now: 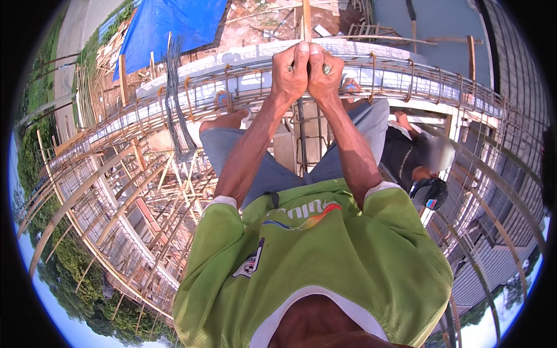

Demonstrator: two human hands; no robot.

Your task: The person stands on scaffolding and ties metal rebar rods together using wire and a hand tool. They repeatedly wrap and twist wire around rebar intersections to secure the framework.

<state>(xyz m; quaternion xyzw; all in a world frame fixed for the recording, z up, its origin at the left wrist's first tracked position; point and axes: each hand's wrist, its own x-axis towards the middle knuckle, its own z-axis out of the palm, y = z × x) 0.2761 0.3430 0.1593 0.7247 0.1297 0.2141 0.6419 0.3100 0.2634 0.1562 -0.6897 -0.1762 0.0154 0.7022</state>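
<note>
My left hand point(290, 71) and my right hand point(324, 67) are pressed side by side, thumbs up, over a rebar cage point(391, 65) with bent stirrups. Both are closed around a hand tool whose small metal handle end point(326, 69) shows at the right fist. The fists hide the rest, so its kind is unclear. A dark upright steel bar point(301, 135) runs below the fists, between my knees. Beyond them stands a narrow wooden post point(307, 21). To the left, a bundle of grey tie wire point(174, 87) hangs over the cage.
A person in a dark shirt point(398, 148) is close by my right knee. Bamboo or timber poles point(500, 174) slant along the right. Lower left are scaffold poles point(117, 195) and more rebar. A blue tarpaulin point(169, 30) lies beyond the cage.
</note>
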